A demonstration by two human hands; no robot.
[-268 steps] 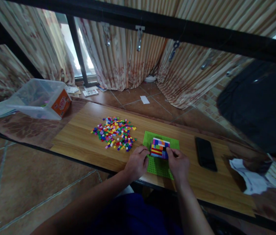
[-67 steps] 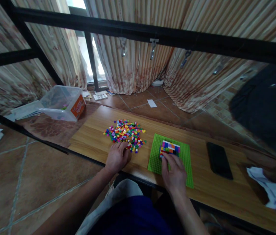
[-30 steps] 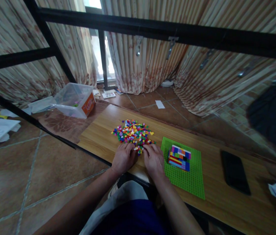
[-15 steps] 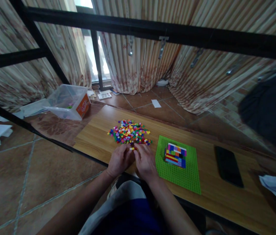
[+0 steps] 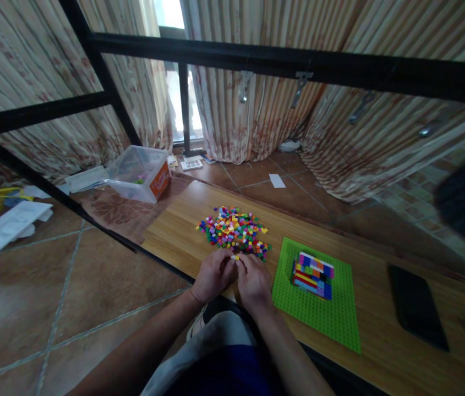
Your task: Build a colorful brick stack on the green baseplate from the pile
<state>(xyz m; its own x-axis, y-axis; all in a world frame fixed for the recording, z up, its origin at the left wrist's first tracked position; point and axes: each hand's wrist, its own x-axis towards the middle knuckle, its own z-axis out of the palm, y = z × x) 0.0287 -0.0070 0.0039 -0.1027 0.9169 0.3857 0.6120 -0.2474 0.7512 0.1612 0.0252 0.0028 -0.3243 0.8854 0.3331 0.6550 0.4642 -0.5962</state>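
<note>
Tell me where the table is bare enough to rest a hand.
Bare wood: the table left of the pile; the strip between baseplate and phone. Crowded: the near edge, where left hand and right hand pinch a brick.

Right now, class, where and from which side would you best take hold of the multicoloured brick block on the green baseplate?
Probably from above, pinching its two opposite side walls: the brick block stands raised on the flat green baseplate, with bare studs all around.
</note>
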